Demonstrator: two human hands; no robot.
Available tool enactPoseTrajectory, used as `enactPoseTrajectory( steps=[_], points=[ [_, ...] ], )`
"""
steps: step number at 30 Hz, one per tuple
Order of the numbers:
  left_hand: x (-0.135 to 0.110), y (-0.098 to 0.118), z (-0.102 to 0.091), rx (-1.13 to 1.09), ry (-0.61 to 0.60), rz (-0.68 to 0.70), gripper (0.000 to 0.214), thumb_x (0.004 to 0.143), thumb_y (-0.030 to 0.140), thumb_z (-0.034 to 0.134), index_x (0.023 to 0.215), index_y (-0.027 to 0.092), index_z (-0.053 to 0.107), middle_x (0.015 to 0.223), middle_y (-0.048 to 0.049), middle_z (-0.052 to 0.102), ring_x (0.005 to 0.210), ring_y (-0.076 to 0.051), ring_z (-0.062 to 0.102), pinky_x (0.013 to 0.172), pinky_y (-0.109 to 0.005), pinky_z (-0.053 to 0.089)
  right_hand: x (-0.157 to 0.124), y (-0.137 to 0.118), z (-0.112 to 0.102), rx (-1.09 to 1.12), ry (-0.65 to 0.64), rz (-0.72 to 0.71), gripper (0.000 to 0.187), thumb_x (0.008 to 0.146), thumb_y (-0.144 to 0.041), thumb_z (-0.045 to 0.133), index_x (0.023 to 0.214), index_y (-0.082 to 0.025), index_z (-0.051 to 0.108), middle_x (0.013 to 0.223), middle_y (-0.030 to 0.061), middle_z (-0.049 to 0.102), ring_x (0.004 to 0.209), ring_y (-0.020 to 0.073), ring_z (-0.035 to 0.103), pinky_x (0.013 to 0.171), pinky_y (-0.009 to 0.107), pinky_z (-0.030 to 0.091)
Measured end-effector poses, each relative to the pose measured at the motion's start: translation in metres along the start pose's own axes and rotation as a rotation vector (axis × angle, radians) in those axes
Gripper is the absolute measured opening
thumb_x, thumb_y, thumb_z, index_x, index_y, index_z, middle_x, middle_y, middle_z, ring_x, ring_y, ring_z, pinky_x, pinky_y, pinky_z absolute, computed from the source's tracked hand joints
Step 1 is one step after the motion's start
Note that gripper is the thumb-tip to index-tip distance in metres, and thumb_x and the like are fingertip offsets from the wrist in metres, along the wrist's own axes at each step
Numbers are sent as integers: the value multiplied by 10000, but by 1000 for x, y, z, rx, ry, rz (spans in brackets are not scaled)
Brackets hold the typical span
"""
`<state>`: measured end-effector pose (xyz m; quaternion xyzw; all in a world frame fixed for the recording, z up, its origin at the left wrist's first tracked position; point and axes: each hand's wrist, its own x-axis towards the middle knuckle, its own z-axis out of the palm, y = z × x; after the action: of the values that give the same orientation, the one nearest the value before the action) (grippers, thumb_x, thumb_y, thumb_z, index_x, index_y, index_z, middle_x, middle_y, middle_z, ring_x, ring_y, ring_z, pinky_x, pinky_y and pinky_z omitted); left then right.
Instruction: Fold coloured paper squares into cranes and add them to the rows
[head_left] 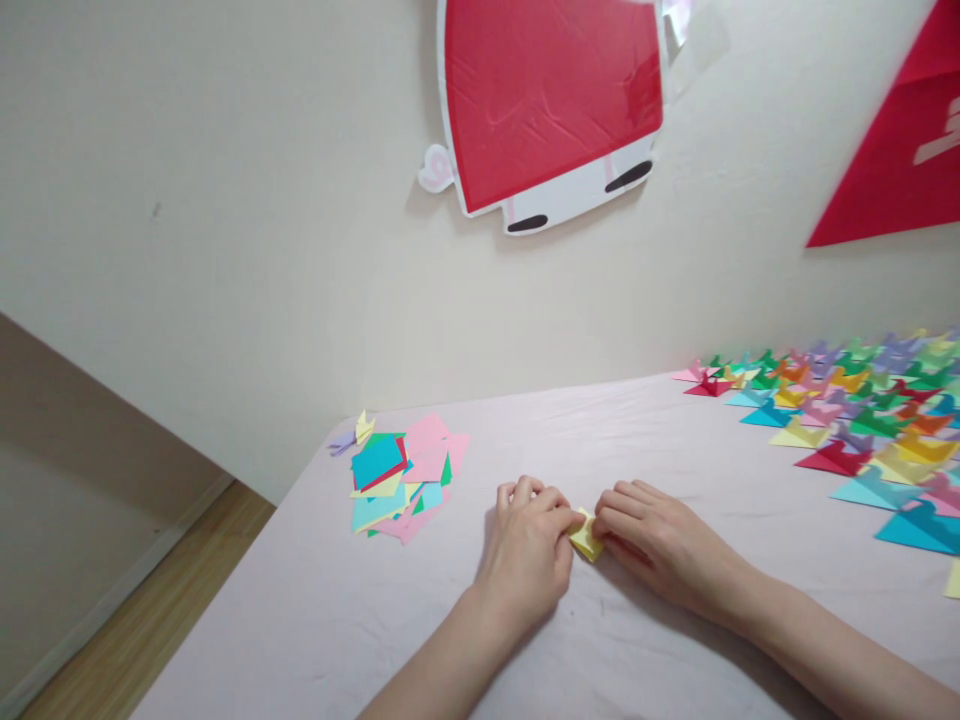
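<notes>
Between my two hands a small folded piece of yellow origami paper (pixel 584 541) rests on the cloth-covered table (pixel 300 620). My left hand (pixel 529 545) grips its left edge, with the thumb and forefinger closed on the paper. On the other side, the curled fingers of my right hand (pixel 660 535) press and pinch the paper's right edge. The fingertips hide parts of the folds. Left of my left hand lies a loose pile of colored paper squares (pixel 379 462) in blue, pink, green, yellow and red.
A yellow folded paper piece (pixel 364 428) and a purple one (pixel 343 441) lie behind the pile. Rows of colorful paper cranes (pixel 874 425) cover the table's right side. The wall (pixel 300 250) behind carries a red and white cutout (pixel 555 100) and a red hanging (pixel 900 160).
</notes>
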<state>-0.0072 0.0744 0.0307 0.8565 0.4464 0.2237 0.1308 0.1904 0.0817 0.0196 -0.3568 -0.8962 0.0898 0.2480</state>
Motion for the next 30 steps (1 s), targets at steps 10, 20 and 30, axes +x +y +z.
enactPoseTrajectory(
  steps=[10,20,30],
  points=[
    [3,2,5,24,52,-4,184,858,82,615,881,248,692,904,12,673,962,-215,516,852,-400,343,0,-4,-3,48,-26,101,171,782,-45,522,792,-215,537,807,38,614,767,206,521,678,318,385],
    [15,1,16,144,107,42,151,863,165,687,761,199,580,901,-22,644,972,-236,508,839,-385,378,1,8,-2,249,32,274,168,825,-99,506,744,-222,586,774,23,611,792,209,523,734,353,421],
    [18,-1,18,107,92,40,196,856,246,728,757,201,566,884,-16,648,941,-229,519,812,-377,369,1,20,-3,399,-54,329,157,896,-303,601,785,-239,691,780,17,646,828,211,533,769,349,428]
  ],
)
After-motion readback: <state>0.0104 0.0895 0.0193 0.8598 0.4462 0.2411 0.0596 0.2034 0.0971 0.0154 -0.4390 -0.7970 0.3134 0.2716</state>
